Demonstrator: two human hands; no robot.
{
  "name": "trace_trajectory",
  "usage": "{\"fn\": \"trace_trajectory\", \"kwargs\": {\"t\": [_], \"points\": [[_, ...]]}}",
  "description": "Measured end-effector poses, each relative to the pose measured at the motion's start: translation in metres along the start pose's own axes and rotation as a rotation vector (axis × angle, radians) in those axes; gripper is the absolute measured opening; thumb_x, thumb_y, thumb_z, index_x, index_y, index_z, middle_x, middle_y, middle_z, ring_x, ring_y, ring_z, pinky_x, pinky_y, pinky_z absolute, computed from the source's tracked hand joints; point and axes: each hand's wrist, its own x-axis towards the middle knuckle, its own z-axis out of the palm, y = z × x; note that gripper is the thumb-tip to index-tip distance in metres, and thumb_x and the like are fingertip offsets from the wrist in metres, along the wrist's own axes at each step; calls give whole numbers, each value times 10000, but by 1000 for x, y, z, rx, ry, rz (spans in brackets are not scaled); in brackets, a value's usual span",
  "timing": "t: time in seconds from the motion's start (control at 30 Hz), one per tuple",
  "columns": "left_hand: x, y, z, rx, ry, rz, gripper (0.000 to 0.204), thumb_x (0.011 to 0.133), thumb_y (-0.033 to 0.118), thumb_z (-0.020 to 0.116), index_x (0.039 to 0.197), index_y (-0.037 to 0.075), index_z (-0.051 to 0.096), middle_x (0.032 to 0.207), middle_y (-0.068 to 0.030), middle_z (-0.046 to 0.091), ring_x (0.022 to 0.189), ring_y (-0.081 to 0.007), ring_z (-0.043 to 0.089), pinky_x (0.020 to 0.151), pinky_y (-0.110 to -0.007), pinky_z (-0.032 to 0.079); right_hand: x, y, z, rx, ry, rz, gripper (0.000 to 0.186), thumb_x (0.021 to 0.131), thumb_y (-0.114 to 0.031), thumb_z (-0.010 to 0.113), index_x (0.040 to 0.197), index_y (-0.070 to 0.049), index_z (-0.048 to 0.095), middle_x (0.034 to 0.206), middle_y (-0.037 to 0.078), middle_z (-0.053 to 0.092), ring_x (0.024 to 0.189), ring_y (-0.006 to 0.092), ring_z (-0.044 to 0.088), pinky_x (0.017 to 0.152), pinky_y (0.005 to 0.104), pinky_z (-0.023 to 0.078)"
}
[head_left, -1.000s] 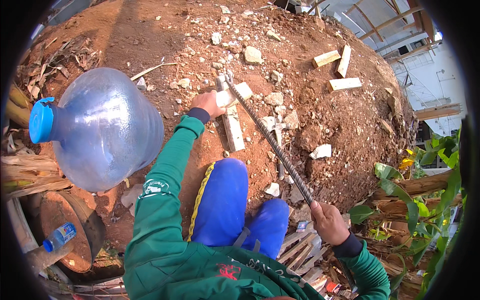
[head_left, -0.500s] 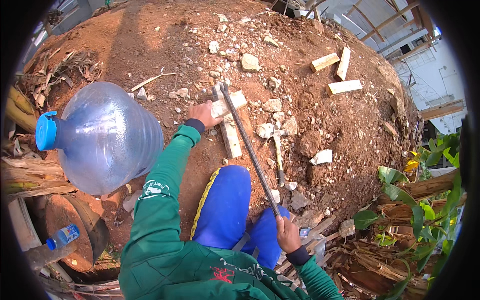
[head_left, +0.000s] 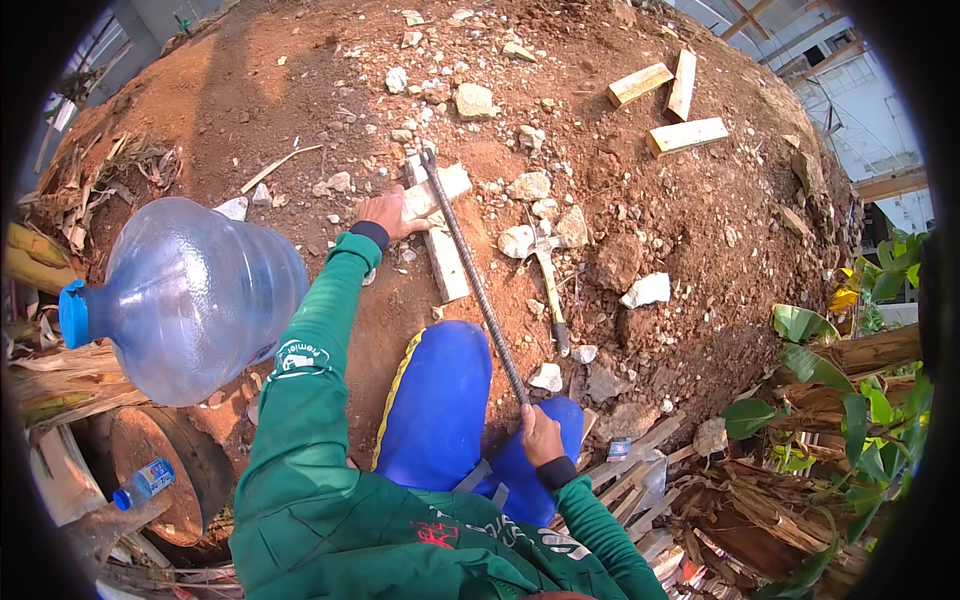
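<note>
My left hand (head_left: 384, 216) is closed on the near-left end of a short wooden block (head_left: 446, 188), which lies across a longer wooden piece (head_left: 446, 268) on the dirt. A dark ribbed steel pry bar (head_left: 472, 272) runs from my right hand (head_left: 542, 436) up to the wood. Its far end (head_left: 429, 160) rests at or just over the block; exact contact cannot be made out. My right fingers are wrapped round the bar's near end, beside my right knee. Right of the wood lies a hammer (head_left: 549, 280), its head among pale stones, its handle toward me.
A large clear water bottle (head_left: 205, 295) with a blue cap lies at left, above a small bottle (head_left: 146, 484) on a cut log (head_left: 150, 450). Three wood blocks (head_left: 686, 136) lie far right. Stones (head_left: 475, 101) dot the dirt slope; plants (head_left: 850, 420) edge the right side.
My right hand and the pry bar have shifted slightly up and to the left, as the whole view also moved a little. My left hand keeps its hold on the short wooden block.
</note>
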Motion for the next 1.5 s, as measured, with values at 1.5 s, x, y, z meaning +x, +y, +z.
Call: {"fn": "trace_trajectory", "kwargs": {"t": [1.5], "points": [[-8, 260, 105, -1739, -332, -458, 310, 1021, 289, 564, 1129, 1, 605, 748, -151, 673, 668, -317, 713, 599, -427, 609, -278, 74, -29, 382, 187, 384, 558, 1043, -436, 516, 698, 1, 561, 573, 33, 492, 573, 125, 450, 531, 344, 373]]}}
